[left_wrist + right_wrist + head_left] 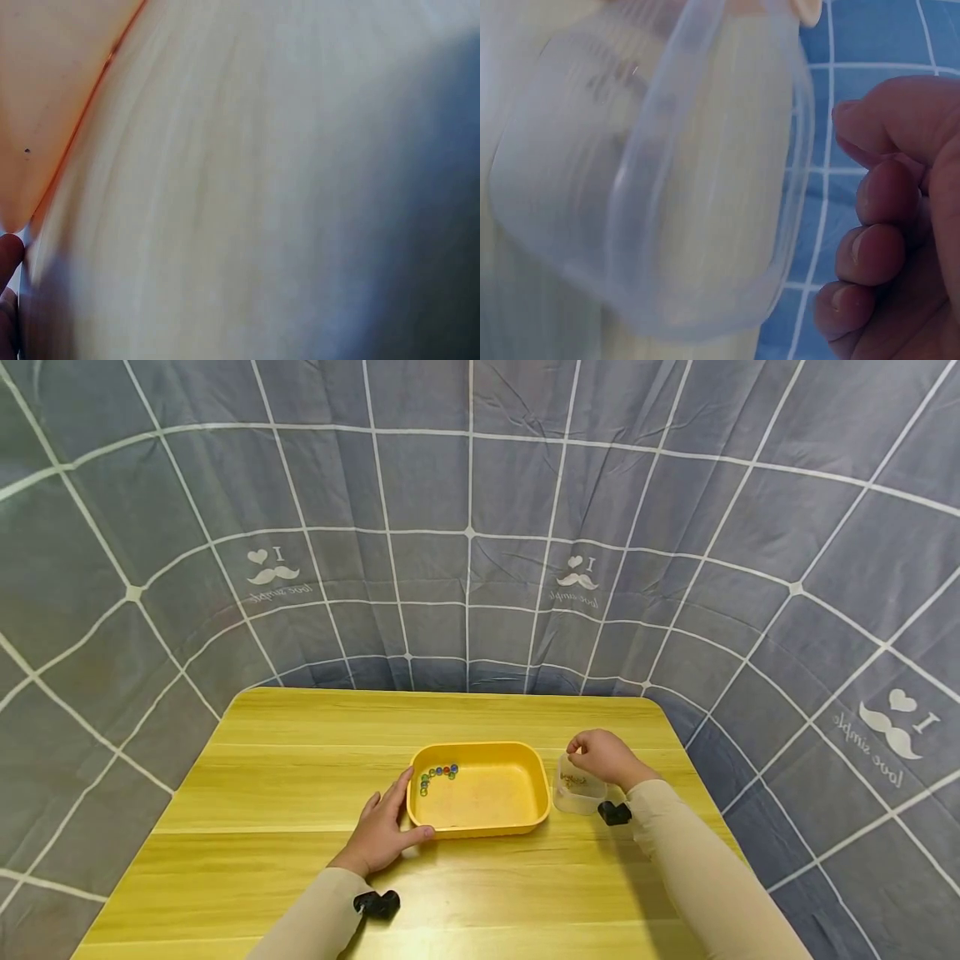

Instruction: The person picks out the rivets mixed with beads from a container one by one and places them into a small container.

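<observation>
A yellow tray (480,829) lies on the wooden table, with several coloured glass marbles (438,772) along its left end. My left hand (381,831) rests at that end, fingers fairly straight along the outside and thumb at the near corner. In the left wrist view only fingertips (9,259) show, beside the tray's rim (82,120). A clear plastic container (576,803) stands right of the tray, holding small gold-brown bits (573,782). My right hand (609,757) is over its far edge, fingers curled and thumb against the index finger (900,112); no object shows between them.
The wooden table (300,785) reaches past the tray on every side. Grey curtains (465,568) with white grid lines hang behind and around it. A black wrist camera (377,904) sits on the left cuff, another (615,813) on the right.
</observation>
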`<state>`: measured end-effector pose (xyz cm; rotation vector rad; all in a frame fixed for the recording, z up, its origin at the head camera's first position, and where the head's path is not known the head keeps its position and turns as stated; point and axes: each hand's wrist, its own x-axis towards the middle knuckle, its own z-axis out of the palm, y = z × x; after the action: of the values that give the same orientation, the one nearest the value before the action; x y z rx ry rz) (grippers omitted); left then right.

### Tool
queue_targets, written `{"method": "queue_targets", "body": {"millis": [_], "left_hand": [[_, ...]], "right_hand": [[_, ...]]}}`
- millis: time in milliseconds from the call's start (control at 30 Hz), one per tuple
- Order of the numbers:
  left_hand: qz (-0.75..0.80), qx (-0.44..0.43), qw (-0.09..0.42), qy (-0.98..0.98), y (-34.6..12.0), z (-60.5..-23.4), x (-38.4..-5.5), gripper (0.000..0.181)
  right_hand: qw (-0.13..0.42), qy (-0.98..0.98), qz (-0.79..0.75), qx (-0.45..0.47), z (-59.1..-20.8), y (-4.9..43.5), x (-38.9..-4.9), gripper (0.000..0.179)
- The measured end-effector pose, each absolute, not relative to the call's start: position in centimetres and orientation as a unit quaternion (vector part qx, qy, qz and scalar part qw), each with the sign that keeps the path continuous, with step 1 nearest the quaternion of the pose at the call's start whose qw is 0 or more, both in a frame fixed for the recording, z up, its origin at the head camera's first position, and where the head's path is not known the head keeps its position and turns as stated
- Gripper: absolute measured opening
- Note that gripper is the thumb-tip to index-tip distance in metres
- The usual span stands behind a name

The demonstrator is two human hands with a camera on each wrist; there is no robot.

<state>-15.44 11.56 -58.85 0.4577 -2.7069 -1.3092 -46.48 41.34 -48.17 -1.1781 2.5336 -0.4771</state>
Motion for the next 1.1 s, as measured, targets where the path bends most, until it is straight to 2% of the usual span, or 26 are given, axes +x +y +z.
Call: {"method": "queue_targets", "body": {"millis": [267, 500, 1100], "left_hand": [[-0.424, 0.152, 0.050, -0.891, 11.6, -59.0, -15.6, 0.116], [-0.418, 0.148, 0.064, -0.894, 11.9, -58.7, -15.6, 0.114], [-0.423, 0.158, 0.051, -0.891, 12.5, -58.8, -15.4, 0.114]], "right_hand": [[0.161, 0.870, -0.177, -0.431, -47.3, 39.2, -45.1, 0.023], [0.164, 0.863, -0.175, -0.445, -47.2, 37.9, -44.1, 0.018], [0.187, 0.856, -0.168, -0.452, -48.0, 36.4, -43.0, 0.022]]}}
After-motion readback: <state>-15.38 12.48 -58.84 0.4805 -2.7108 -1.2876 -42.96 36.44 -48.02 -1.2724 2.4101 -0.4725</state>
